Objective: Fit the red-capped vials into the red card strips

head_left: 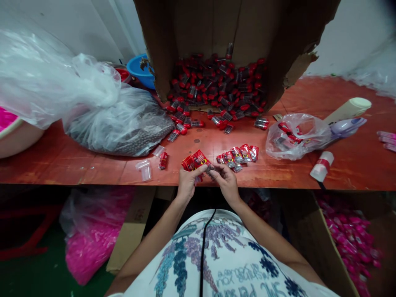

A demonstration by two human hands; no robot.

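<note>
My left hand [187,181] is closed around a small stack of red printed packets [196,160] with clear lower parts, just above the table's front edge. The fingers of my right hand [228,181] are closed on the clear, dark-filled end of one of these packets. To the right, several similar filled packets [244,154] lie overlapping on the table. Left of my hands are a small red cylinder [163,160] and clear plastic tubes [145,170]. What the fingertips hide between them cannot be made out.
A torn cardboard box [278,62] lies open at the back, with many red-capped clear tubes [216,86] spilling out. A bag of dark beads [120,123] sits left. At right are a clear bag [278,142], a white bottle [322,166] and a pale cylinder [349,108].
</note>
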